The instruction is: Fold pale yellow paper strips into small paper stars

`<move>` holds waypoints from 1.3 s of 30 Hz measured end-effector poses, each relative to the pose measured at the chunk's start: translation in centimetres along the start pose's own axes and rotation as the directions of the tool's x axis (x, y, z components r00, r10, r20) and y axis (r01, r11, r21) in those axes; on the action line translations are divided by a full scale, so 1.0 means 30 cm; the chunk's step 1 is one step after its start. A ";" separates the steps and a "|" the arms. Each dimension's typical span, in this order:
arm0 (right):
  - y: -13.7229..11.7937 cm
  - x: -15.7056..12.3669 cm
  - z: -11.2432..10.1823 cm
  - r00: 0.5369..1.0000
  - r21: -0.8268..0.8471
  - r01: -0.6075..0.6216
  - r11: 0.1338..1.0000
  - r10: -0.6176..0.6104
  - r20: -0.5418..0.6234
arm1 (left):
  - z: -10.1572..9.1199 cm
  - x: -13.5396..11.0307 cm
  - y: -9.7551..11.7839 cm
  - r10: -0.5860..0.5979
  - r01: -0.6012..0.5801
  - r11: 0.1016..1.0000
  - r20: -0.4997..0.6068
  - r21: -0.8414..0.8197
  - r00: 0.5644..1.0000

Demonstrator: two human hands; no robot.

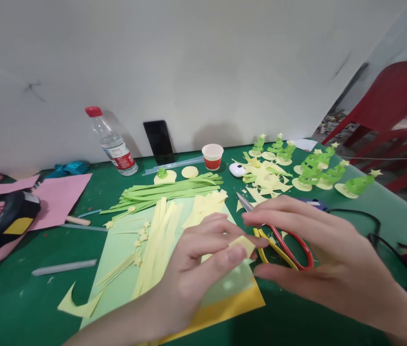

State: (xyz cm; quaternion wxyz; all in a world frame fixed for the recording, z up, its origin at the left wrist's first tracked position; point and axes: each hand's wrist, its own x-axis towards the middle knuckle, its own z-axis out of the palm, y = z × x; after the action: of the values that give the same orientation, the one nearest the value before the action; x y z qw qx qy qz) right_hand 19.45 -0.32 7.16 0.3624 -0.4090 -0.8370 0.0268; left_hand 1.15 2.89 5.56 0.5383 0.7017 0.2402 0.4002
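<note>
My left hand is shut on a small yellow paper piece, pinched between thumb and fingers above the light green sheet. My right hand is held close to it, fingers stretched out and thumb apart, with nothing visible in its grasp. Behind the right hand, partly hidden, lie scissors with red and yellow handles. Pale yellow paper strips and small folded paper stars rest on the sheet. Green paper strips lie beyond.
A water bottle, a phone and a paper cup stand along the wall. Several green spiral paper trees stand back right, beside yellow scraps. A black glue gun and pink paper are at left.
</note>
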 end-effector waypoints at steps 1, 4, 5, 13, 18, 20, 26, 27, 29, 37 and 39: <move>-0.008 0.013 0.003 0.999 0.054 0.036 0.998 -0.035 -0.021 | 0.002 -0.001 -0.001 -0.013 0.013 1.000 0.011 -0.008 1.000; -0.008 0.028 0.025 0.994 0.141 0.098 0.985 -0.090 -0.067 | 0.005 -0.004 -0.003 -0.047 0.047 0.999 0.034 -0.020 0.998; -0.003 0.028 0.032 0.992 0.152 0.111 0.982 -0.100 -0.075 | 0.005 -0.004 -0.003 -0.054 0.055 0.998 0.039 -0.022 0.998; 0.018 0.011 0.035 0.992 0.198 0.120 0.973 -0.110 -0.062 | 0.003 0.002 0.008 -0.069 0.071 0.997 0.093 -0.021 0.993; 0.028 0.024 0.031 0.986 0.270 0.162 0.949 -0.163 -0.021 | 0.003 0.018 0.019 -0.096 0.093 0.995 0.095 0.033 0.991; 0.033 0.032 0.029 0.982 0.313 0.173 0.934 -0.187 0.015 | 0.000 0.026 0.018 -0.108 0.104 0.994 0.127 0.035 0.986; 0.050 0.031 0.033 0.975 0.321 0.191 0.928 -0.216 0.046 | -0.013 0.032 -0.002 -0.215 0.229 0.971 0.175 -0.065 0.961; 0.051 0.029 0.035 0.976 0.318 0.188 0.929 -0.214 0.046 | -0.015 0.031 -0.004 -0.226 0.242 0.967 0.179 -0.075 0.957; 0.051 0.025 0.036 0.980 0.313 0.166 0.935 -0.191 0.049 | -0.019 0.029 -0.003 -0.240 0.257 0.964 0.185 -0.073 0.953; 0.051 0.022 0.027 0.990 0.221 0.137 0.966 -0.140 -0.005 | -0.016 0.028 -0.007 -0.257 0.256 0.966 0.001 -0.040 0.967; 0.050 0.021 0.027 0.991 0.214 0.130 0.968 -0.130 -0.013 | -0.013 0.029 -0.012 -0.275 0.275 0.961 -0.030 -0.023 0.961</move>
State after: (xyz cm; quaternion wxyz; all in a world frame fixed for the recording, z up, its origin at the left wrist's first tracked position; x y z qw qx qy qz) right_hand 19.68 1.33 6.43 0.4048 -0.3119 -0.8545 0.0934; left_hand 1.36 3.88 5.53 0.5912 0.6497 0.3403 0.3354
